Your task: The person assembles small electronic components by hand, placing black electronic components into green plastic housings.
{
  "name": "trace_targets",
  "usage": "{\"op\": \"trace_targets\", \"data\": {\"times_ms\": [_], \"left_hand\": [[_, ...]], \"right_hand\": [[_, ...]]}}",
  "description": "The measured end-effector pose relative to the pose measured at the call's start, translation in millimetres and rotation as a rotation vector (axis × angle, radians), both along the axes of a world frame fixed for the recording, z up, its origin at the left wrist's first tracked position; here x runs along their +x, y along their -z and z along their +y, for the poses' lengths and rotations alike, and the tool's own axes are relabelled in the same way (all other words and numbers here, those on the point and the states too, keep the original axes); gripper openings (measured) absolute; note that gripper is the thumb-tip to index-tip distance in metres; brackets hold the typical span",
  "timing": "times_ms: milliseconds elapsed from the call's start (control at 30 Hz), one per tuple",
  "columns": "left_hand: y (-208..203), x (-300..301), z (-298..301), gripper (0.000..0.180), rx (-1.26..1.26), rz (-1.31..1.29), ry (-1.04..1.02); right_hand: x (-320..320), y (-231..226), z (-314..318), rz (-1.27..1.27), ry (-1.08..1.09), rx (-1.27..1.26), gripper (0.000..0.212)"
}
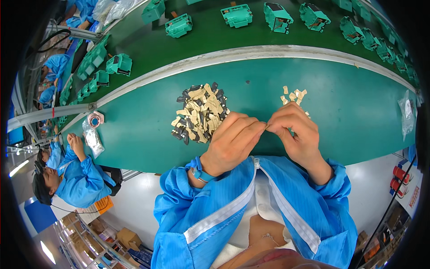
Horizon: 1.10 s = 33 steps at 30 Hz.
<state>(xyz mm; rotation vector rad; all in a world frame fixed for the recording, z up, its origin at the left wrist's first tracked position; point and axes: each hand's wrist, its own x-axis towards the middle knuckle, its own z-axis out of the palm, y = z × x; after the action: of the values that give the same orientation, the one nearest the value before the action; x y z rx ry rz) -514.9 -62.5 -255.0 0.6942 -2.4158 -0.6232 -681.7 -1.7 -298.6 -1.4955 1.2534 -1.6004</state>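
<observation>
My left hand (233, 141) and my right hand (296, 132) meet fingertip to fingertip above the green tabletop (148, 107), near its front edge. Both are closed in a pinch on a tiny brownish piece (267, 127), mostly hidden by the fingers. Beside my left hand spreads a heap of small flat tan and black pieces (199, 112). Just beyond my right hand lie several loose tan pieces (293, 95), partly covered by it. A blue wrist strap (200, 170) circles my left wrist.
A pale rail (268, 50) separates the tabletop from a dark green conveyor (206, 33) carrying several teal plastic housings (236, 16). At the left are a tape roll (95, 119) and a clear bag (92, 141); another bag (406, 114) lies far right. A co-worker (85, 175) sits at left.
</observation>
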Motion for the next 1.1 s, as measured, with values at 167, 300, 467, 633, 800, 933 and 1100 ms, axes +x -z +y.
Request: {"op": "trace_targets", "data": {"times_ms": [167,300,467,633,800,933,1100], "left_hand": [[0.5,-2.1,-0.3,0.016,-0.011,-0.008,0.006],[-0.2,-4.2,1.2,0.013,0.050,0.011,-0.023],[-3.0,-8.7,4.1,0.010,0.299,0.032,-0.078],[0.0,-8.5,2.4,0.011,0.214,-0.007,-0.119],[-0.5,-15.5,4.6,0.012,0.225,-0.003,-0.073],[-5.7,-17.5,9.4,0.013,0.322,-0.015,-0.125],[-4.2,-11.0,5.3,0.011,0.750,0.008,-0.116]], "right_hand": [[0.3,-1.3,0.6,-0.028,0.010,0.004,0.016],[-2.7,3.2,1.0,0.115,0.051,-0.111,0.019],[-7.1,12.6,8.0,0.218,0.121,-0.240,0.018],[-38.8,8.5,12.1,0.481,0.086,-0.014,0.016],[-31.6,11.2,9.9,0.406,0.165,-0.048,0.021],[-29.6,9.0,-1.4,0.487,0.107,-0.344,0.029],[-32.7,15.8,-3.1,0.511,0.115,-0.430,0.034]]}}
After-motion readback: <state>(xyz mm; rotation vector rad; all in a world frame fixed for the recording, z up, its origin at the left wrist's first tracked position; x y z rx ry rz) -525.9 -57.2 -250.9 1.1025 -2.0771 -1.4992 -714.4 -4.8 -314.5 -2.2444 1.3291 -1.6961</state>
